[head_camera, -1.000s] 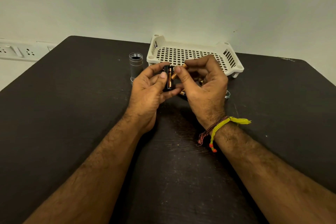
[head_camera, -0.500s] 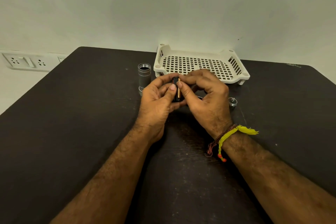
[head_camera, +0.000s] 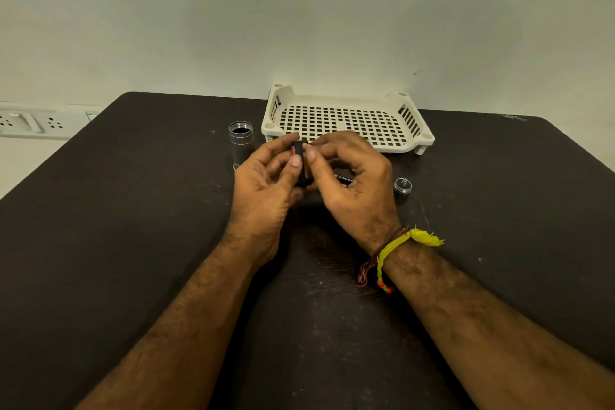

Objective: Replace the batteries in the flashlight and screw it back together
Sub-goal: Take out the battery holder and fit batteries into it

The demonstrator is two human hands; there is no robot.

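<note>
A black battery holder [head_camera: 300, 156] stands upright between both hands at the table's middle. My left hand [head_camera: 266, 190] grips it from the left and my right hand [head_camera: 349, 186] pinches it from the right, thumbs side by side on its front. The grey flashlight body [head_camera: 241, 143] stands upright, open end up, just left of the hands. A loose black battery [head_camera: 342, 178] lies on the table under my right hand, mostly hidden. The small silver end cap [head_camera: 402, 186] sits right of my right hand.
A white perforated plastic tray [head_camera: 419, 140] sits on the dark table [head_camera: 133, 243] just behind the hands. A wall with a white socket strip [head_camera: 30, 123] is at the far left. The table's edges slope away on both sides.
The copper-coloured battery that my right hand was pressing into the holder no longer shows. The holder now shows only its black side, and my right fingers have closed on it.
</note>
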